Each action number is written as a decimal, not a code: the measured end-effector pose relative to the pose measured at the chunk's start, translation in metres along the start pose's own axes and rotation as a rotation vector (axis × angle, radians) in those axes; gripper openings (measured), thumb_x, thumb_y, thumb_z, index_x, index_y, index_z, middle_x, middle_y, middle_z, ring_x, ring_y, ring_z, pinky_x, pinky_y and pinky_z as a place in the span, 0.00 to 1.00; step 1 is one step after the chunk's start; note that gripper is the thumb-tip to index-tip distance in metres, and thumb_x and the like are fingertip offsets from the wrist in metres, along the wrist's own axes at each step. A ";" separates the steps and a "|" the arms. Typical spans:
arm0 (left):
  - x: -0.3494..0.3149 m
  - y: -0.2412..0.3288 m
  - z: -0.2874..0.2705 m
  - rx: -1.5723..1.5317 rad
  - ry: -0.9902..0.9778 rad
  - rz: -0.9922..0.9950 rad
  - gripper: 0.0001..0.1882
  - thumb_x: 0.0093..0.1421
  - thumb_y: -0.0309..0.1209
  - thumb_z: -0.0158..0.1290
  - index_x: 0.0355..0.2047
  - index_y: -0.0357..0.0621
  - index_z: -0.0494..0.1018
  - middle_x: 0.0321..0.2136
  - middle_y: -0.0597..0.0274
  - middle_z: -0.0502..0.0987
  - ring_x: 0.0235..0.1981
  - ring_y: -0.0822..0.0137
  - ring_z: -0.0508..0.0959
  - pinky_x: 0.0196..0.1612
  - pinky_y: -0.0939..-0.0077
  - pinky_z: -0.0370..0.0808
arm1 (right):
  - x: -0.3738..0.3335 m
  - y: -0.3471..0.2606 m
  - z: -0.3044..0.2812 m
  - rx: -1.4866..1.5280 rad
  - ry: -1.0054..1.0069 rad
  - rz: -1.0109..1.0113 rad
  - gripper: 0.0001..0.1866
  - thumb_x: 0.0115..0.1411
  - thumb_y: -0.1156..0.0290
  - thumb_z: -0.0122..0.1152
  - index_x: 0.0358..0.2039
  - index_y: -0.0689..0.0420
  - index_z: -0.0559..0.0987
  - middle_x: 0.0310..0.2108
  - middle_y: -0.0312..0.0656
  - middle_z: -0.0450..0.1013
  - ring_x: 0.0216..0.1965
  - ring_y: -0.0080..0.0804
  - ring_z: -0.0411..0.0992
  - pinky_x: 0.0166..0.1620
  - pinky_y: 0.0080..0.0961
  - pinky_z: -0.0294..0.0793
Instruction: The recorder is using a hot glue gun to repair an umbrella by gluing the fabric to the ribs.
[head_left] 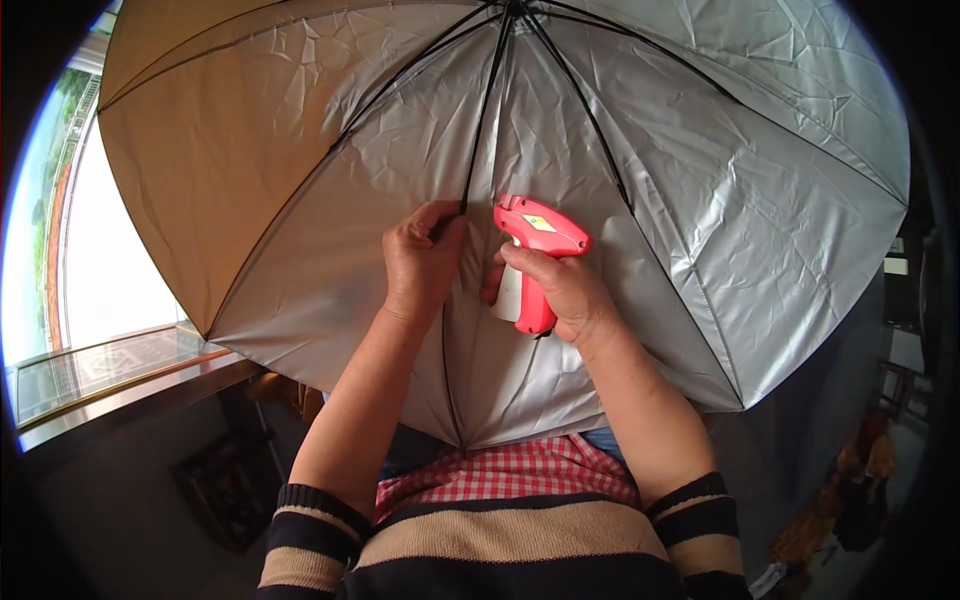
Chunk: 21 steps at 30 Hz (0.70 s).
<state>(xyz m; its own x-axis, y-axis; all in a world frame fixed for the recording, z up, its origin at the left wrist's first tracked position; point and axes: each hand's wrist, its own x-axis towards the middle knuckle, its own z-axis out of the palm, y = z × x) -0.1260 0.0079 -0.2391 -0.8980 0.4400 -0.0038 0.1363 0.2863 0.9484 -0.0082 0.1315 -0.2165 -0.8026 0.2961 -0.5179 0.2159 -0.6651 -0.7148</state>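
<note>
An opened umbrella with a silver inner lining and black ribs spreads across the view, its hub at the top middle. My left hand pinches a black umbrella rib near the middle of the canopy, fingers closed around it. Just to the right, my right hand grips a red and white tagging gun by its handle, thumb across the upper part. The gun's front end points up and left, close to the silver cloth by that rib. Whether its tip touches the cloth, I cannot tell.
A bright window with a ledge lies beyond the canopy's left edge. A red checked cloth covers my lap under the near edge of the umbrella. Dim, cluttered items stand at the lower right.
</note>
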 end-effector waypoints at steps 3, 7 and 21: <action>0.000 0.003 0.000 0.000 -0.009 -0.009 0.08 0.52 0.22 0.55 0.34 0.37 0.76 0.25 0.64 0.78 0.27 0.78 0.74 0.33 0.82 0.72 | -0.003 -0.008 0.001 0.041 -0.057 0.121 0.16 0.54 0.65 0.63 0.40 0.58 0.74 0.32 0.38 0.74 0.31 0.27 0.74 0.32 0.29 0.76; 0.000 0.003 0.000 0.011 -0.046 -0.015 0.08 0.53 0.21 0.55 0.35 0.37 0.77 0.27 0.66 0.78 0.29 0.79 0.74 0.34 0.83 0.72 | -0.003 -0.007 0.001 0.038 -0.047 0.047 0.16 0.53 0.64 0.63 0.39 0.60 0.74 0.31 0.42 0.74 0.31 0.32 0.75 0.33 0.31 0.77; 0.000 0.012 0.006 -0.140 -0.094 -0.147 0.06 0.54 0.21 0.55 0.33 0.35 0.77 0.26 0.66 0.78 0.28 0.79 0.74 0.33 0.84 0.71 | 0.005 -0.017 -0.005 0.079 -0.192 0.246 0.16 0.52 0.64 0.62 0.35 0.64 0.73 0.27 0.49 0.74 0.28 0.42 0.76 0.33 0.38 0.78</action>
<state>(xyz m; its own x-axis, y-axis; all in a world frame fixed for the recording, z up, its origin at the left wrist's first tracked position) -0.1217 0.0158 -0.2299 -0.8600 0.4816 -0.1686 -0.0584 0.2355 0.9701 -0.0131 0.1476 -0.2090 -0.8235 -0.0105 -0.5671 0.3790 -0.7541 -0.5364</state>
